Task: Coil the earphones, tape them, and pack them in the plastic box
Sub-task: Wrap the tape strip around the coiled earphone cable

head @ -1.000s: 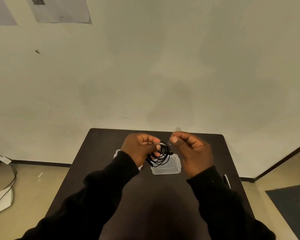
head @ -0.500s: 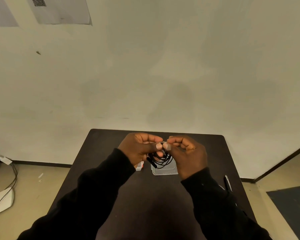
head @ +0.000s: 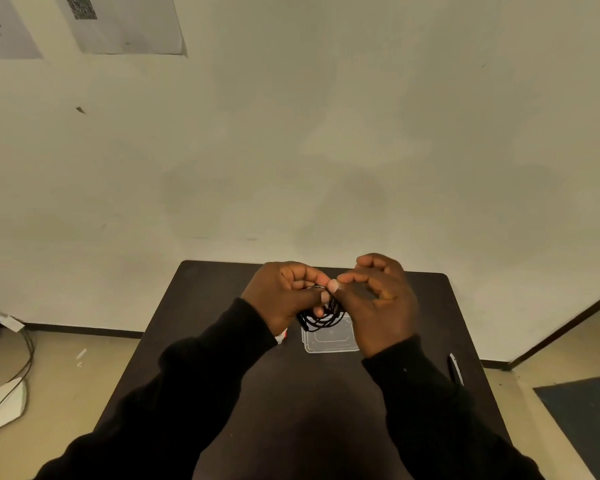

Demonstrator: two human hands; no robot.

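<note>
A small red-and-white object (head: 282,336) on the dark tabletop (head: 201,306) is mostly hidden behind the left hand (head: 284,299), and any tape on the coil is too small to make out. The clear plastic box (head: 329,337) lies flat, holding nothing visible. Above it, the left hand's curled grip holds the coiled black earphones (head: 321,318), while the right hand (head: 378,303) pinches their top with thumb and forefinger; a pen (head: 456,368) lies far right.
</note>
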